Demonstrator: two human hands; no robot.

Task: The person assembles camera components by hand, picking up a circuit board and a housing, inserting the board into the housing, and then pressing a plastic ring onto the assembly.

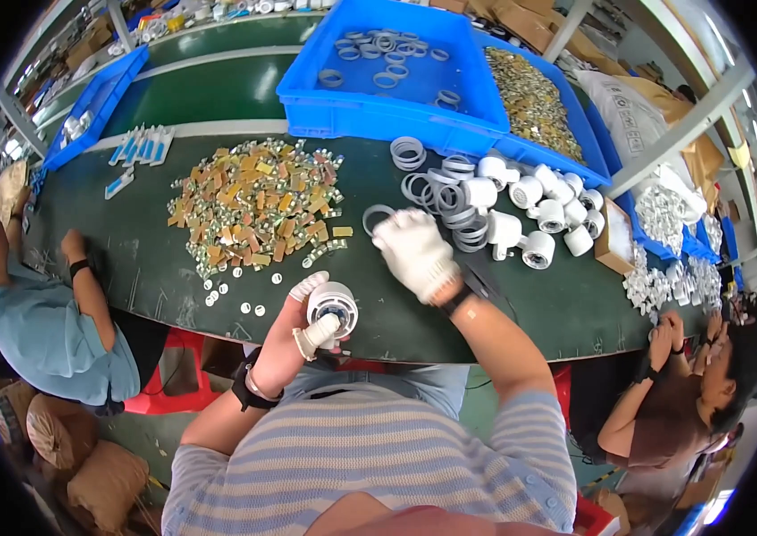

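My left hand (282, 347), with white covers on some fingers, is closed around a white round lamp housing (343, 301). The open end of the housing faces up, and its inside looks partly dark. In a white knitted glove, my right hand (416, 255) pinches a grey ring (376, 211) at the table's middle; the glove covers part of the ring. Just to the right lie many loose grey rings (466, 217) and a group of white lamp housings (539, 248). Left of centre spreads a heap of small yellow and silver circuit boards (258, 201).
A large blue bin (387, 125) holding grey rings stands at the back, beside a blue tray of small parts (535, 98). Small white discs (245, 308) lie near the front edge. White-and-blue tubes (148, 146) lie far left. People sit at left (57, 322) and right (673, 402).
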